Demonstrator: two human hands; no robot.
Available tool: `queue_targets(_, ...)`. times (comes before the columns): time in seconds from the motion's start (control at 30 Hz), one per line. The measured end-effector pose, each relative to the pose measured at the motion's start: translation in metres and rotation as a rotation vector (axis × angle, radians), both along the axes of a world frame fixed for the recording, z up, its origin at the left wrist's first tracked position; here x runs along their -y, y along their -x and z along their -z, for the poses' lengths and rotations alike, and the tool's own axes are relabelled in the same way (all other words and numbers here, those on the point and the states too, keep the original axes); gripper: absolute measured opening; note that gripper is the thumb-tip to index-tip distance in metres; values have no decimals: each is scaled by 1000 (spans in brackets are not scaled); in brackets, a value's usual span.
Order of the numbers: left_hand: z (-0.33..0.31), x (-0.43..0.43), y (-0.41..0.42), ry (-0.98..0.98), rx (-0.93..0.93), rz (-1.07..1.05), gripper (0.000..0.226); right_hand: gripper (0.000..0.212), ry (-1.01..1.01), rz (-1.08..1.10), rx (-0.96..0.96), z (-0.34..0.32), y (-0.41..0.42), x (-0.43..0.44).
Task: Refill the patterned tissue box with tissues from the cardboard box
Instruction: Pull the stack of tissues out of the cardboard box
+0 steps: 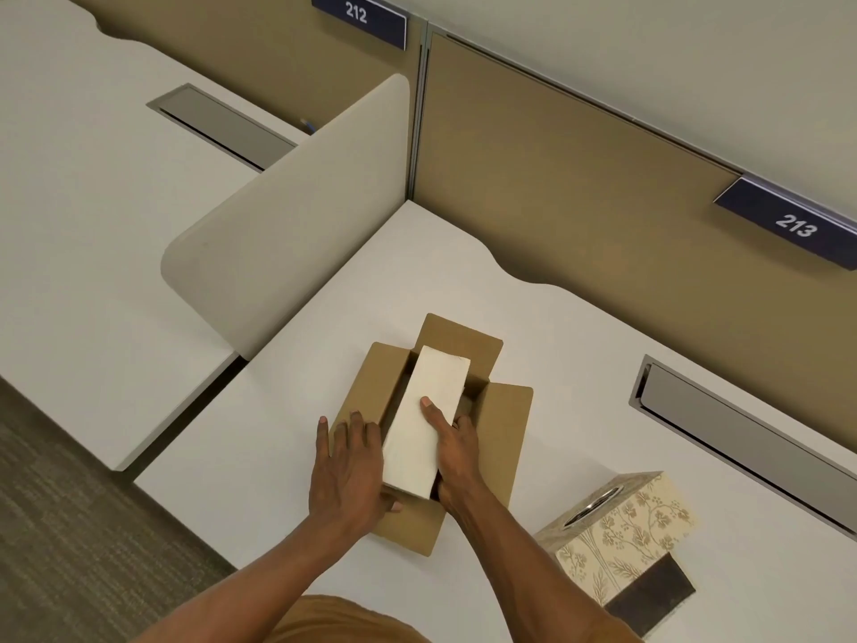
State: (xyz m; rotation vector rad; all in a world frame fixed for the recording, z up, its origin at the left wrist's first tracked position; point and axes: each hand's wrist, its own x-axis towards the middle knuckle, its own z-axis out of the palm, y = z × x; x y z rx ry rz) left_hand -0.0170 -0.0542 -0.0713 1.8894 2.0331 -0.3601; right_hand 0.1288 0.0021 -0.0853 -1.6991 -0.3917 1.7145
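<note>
An open brown cardboard box [505, 438] sits on the white desk [278, 410] with its flaps folded out. A long cream-white stack of tissues [424, 410] rises at a tilt out of the box. My right hand [452, 450] grips the stack's right side, thumb on top. My left hand [350, 466] rests on the box's left flap, thumb under the stack's near end. The patterned tissue box [621, 536], floral cream with a metal-rimmed top slot, stands to the right near the desk's front edge.
Tan partition walls with number plates 212 [357, 13] and 213 [795, 225] run behind the desk. A rounded beige divider [287, 220] stands to the left. A grey cable tray lid [742, 433] lies at the right. Carpet floor lies at the lower left.
</note>
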Motion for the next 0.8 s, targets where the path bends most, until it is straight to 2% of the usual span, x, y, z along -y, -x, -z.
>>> queue_targets(0.1,-3,1,2,6,19,-3,125,64,-58,-12,-2,-17,-10,6)
queue_targets(0.27,-9,4,3,11,15,15,119,77,-151,-76,-8,-53,-30,23)
queue_targets(0.37,-15,3,1,24,30,10,112,74,-179,-83,-28,-68,-42,36)
queue_targets(0.47,-25,2,0,22,88,-6,102,70,-184,-68,-40,-78,-52,49)
queue_targets(0.53,-36,2,-5,-17,161,-32,87,71,-197,-56,-40,-83,-58,57)
queue_targets(0.57,-43,3,-9,-57,264,-82,76,71,-204,-45,-46,-85,-61,62)
queue_targets(0.67,-69,6,-21,-134,762,-351,46,67,-224,-7,-74,-91,-67,74)
queue_targets(0.73,-87,10,-33,-16,1039,-483,59,67,-241,13,-75,-93,-70,81)
queue_targets(0.8,-98,14,-43,133,1205,-534,73,67,-253,42,-73,-94,-73,88)
